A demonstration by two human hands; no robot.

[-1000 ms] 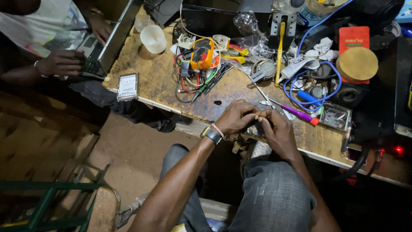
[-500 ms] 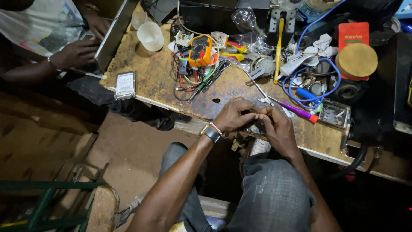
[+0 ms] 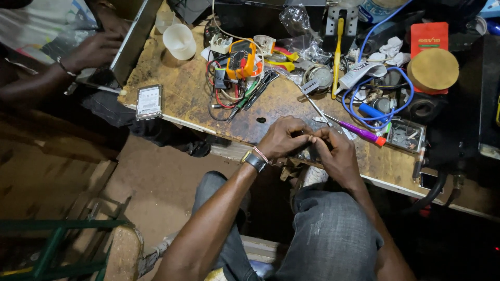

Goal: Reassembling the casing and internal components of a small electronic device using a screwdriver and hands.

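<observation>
1. Cluttered, scuffed brown wooden worktop [image 3: 182, 91] fills the upper view.
2. Left hand [image 3: 281, 139] and right hand [image 3: 336, 151] meet at its near edge, just below a purple-handled screwdriver [image 3: 359, 131].
3. Fingers [image 3: 307, 138] of both pinch a small dark part, mostly hidden.
4. An orange multimeter [image 3: 240, 58] lies farther back.

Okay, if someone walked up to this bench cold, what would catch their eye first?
Most likely the two hands pressed together at the bench's near edge, left hand and right hand pinching something too small to tell. Next, the orange multimeter in tangled wires at the back, and the blue cable looping through the clutter to its right.
</observation>
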